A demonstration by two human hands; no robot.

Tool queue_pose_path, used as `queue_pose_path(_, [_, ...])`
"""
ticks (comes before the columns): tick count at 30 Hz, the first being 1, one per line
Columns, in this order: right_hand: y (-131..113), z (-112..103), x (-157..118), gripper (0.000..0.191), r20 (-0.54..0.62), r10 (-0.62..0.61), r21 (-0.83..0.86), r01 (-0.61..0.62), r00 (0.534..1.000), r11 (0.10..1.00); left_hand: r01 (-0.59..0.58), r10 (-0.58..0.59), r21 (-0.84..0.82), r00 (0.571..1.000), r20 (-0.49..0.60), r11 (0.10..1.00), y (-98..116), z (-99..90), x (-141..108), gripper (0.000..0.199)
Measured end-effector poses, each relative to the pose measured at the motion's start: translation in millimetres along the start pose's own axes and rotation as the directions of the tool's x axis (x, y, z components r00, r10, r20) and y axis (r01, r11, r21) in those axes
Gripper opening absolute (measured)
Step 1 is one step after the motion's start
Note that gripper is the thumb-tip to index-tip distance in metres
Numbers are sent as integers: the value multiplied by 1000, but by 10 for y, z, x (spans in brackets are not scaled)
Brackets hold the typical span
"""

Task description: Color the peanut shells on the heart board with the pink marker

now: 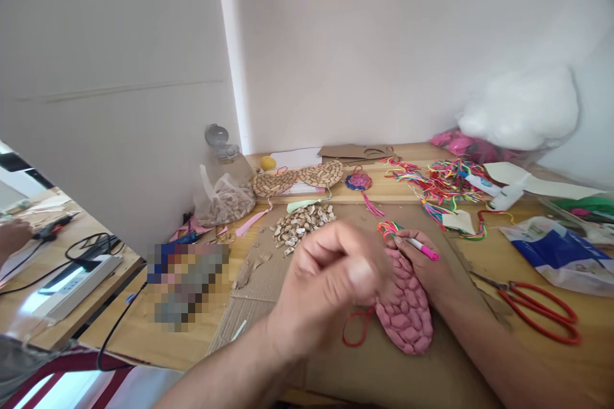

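Observation:
In the middle of the view my left hand [330, 275] is raised, its fingers curled closed and slightly blurred; whatever they may hold is hidden. My right hand [426, 262] is closed around a white marker with a pink end [422, 248]. Coloured cords [388, 229] bunch at its fingertips. Beneath both hands lies a pink oval piece [405, 313] covered in peanut-shell shapes, its upper left part hidden by the left hand. A red cord loop [355, 330] sticks out from its left side. Cardboard [355, 377] lies under all this.
Peanut shells [302, 227] are heaped behind my left hand. Red-handled scissors [542, 313] and a blue-white packet [561, 255] lie at right. Shell-covered half-rounds [321, 174], a tasselled disc [359, 181] and tangled cords [451, 179] lie farther back. Another person's hand [14, 236] shows at far left.

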State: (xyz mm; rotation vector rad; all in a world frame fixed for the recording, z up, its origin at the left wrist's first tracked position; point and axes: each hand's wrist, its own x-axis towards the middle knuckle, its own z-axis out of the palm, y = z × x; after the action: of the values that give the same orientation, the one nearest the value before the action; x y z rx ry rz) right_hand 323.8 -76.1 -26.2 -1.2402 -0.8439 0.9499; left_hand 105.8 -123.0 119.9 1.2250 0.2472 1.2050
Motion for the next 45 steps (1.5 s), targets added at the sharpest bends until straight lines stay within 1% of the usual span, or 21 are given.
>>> queue_pose_path(1, [8,-11,8,25,-6,12,5,-12,1000,1000,-35,31,-46,997,-73,998,-128,-101,86,35])
queue_pose_path(3, [27,-29,22,25,-19,42,18,-41,999,999,-107,105,4,966,-236,994,-379,-355,216,43])
queue_pose_path(4, [34,-35,25,26,-27,50,22,-49,998,999,-96,106,47,946,-306,994,-499,-495,257,48])
queue_pose_path(5, [37,-38,27,26,-36,56,22,-55,998,998,-62,85,72,921,-381,995,-614,-635,280,50])
queue_pose_path(7, [28,-40,23,27,-57,60,15,-59,997,998,1,50,102,866,-498,995,-837,-890,274,48])
queue_pose_path(9, [9,-39,16,28,-73,59,2,-59,996,998,48,62,180,826,-560,982,-1045,-1082,214,49])
queue_pose_path(11, [-7,-47,12,29,-80,59,-11,-61,995,998,124,66,287,818,-572,950,-1222,-1197,125,50])
queue_pose_path(12, [-9,-56,13,29,-83,63,-21,-65,995,998,163,59,340,828,-558,926,-1291,-1227,81,50])
queue_pose_path(13, [-4,-70,16,28,-87,67,-32,-70,994,997,178,54,386,852,-521,905,-1343,-1241,41,50])
queue_pose_path(15, [21,-107,29,28,-96,86,-65,-93,992,994,176,57,457,891,-451,872,-1402,-1242,-13,49])
queue_pose_path(18, [75,-167,50,29,-81,116,-103,-124,990,987,172,43,489,916,-399,855,-1417,-1231,-33,47])
queue_pose_path(21, [98,-193,60,30,-62,123,-106,-129,990,986,191,17,476,917,-400,859,-1416,-1252,-11,43])
queue_pose_path(27, [67,-175,51,27,-59,95,-124,-102,994,987,180,19,473,922,-386,862,-1420,-1286,40,33])
queue_pose_path(32, [33,-163,19,27,-55,8,-261,-22,998,965,205,-4,511,931,-366,835,-1432,-1283,30,36])
queue_pose_path(37, [-99,-51,-53,22,-39,-104,-334,85,994,939,234,-51,566,946,-320,790,-1421,-1320,-2,39])
queue_pose_path(39, [-142,-3,-82,22,-26,-140,-349,122,990,929,249,-79,581,950,-302,775,-1394,-1322,-16,43])
queue_pose_path(41, [-174,26,-106,21,-8,-165,-357,151,986,922,257,-125,601,959,-253,757,-1354,-1303,-29,49])
queue_pose_path(43, [-206,40,-125,18,18,-180,-367,174,984,914,271,-203,610,962,-180,745,-1308,-1265,-40,46])
queue_pose_path(45, [-241,47,-139,16,36,-178,-378,178,983,909,314,-311,587,944,-110,746,-1265,-1221,-47,39])
